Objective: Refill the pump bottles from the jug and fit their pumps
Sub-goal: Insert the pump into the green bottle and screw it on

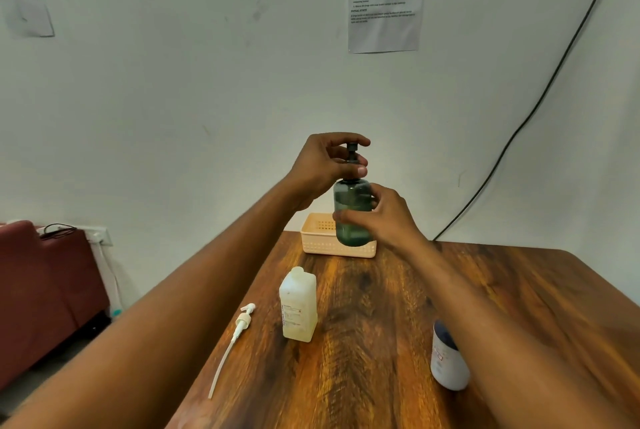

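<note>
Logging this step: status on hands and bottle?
Left hand grip on the black pump. Right hand grip on the green bottle, held above the basket. White pump lies unfitted. Nothing in the way.

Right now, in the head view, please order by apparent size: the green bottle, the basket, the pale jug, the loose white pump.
1. basket and green bottle: similar, bottle nearer and partly covered, so unranked
2. pale jug, nearer the camera
3. loose white pump: long but thinnest

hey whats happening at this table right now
A person holds a green bottle up above the table with the right hand, while the left hand grips its dark pump at the neck. A white pump lies loose beside the pale jug.
</note>
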